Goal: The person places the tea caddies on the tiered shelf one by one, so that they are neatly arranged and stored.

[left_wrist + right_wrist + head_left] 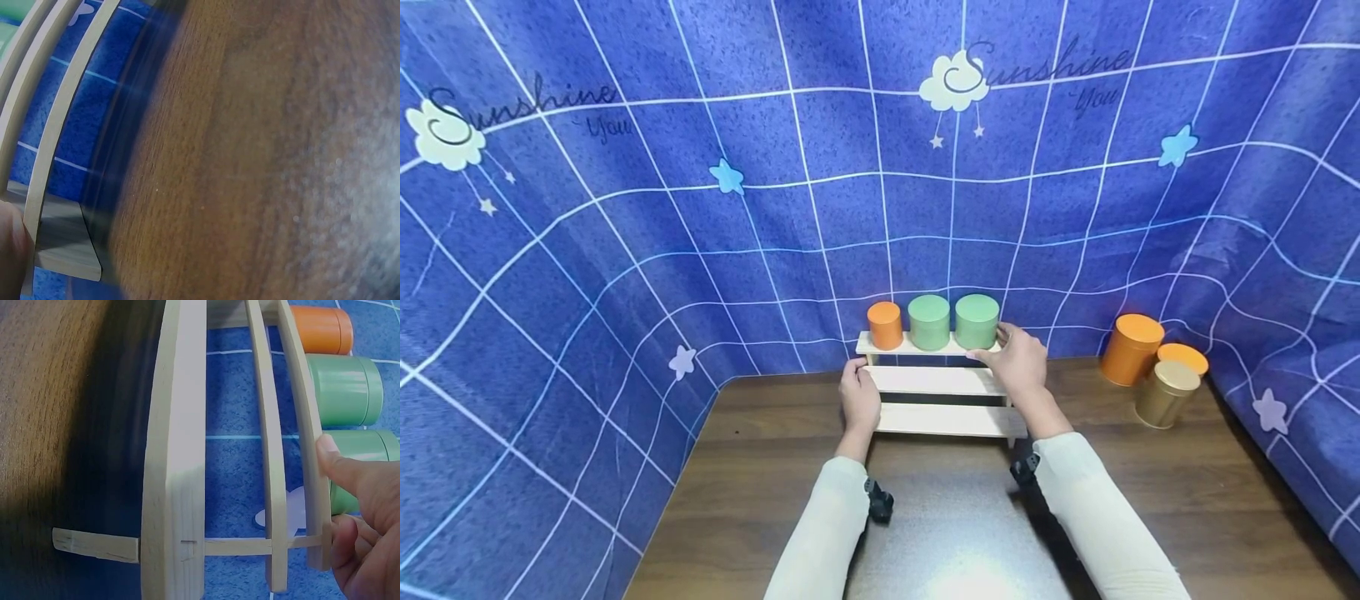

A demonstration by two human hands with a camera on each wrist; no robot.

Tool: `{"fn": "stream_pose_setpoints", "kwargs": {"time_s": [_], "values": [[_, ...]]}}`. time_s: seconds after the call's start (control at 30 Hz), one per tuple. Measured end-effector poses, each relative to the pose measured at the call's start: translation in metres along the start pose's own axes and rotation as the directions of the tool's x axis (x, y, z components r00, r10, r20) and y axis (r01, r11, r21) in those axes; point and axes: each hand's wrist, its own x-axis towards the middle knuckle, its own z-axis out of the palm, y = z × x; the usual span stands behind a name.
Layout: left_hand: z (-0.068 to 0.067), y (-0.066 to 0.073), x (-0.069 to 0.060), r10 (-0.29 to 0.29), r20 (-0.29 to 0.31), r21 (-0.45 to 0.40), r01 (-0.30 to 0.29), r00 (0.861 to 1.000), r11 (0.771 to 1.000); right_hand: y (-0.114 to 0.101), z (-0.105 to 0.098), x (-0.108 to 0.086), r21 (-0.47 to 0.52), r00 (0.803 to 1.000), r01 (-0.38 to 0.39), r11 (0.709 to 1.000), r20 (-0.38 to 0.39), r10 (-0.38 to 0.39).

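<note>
A pale wooden three-tier rack (pixel 936 381) stands on the table against the blue cloth. Along its top tier sit a small orange canister (pixel 886 326), a middle green canister (pixel 929 323) and a right green canister (pixel 977 322). My left hand (pixel 859 402) grips the rack's left side; only a bit of that hand shows in the left wrist view. At the other end, my right hand (pixel 1021 364) holds the top tier, thumb along its front edge and fingers round its end, close beside the right green canister. Both lower tiers are bare.
On the right of the brown wooden table (pixel 760 483) stand a tall orange canister (pixel 1132 350), another orange canister (pixel 1183 358) behind, and a gold canister (pixel 1168 393) in front. A blue patterned cloth (pixel 820 208) hangs behind and along both sides.
</note>
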Motion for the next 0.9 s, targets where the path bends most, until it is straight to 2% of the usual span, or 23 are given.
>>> {"fn": "stream_pose_setpoints", "kwargs": {"time_s": [0.53, 0.9], "values": [[0.0017, -0.0051, 0.0023, 0.024, -0.009, -0.031, -0.024, 1.0, 0.999, 0.0003, -0.0041, -0.0003, 0.08, 0.999, -0.005, 0.997, 0.04, 0.001], [0.0027, -0.0028, 0.0006, 0.024, -0.017, -0.042, -0.025, 1.0, 0.999, 0.0027, -0.0097, 0.0007, 0.095, 0.997, 0.005, 0.995, 0.075, -0.012]]}}
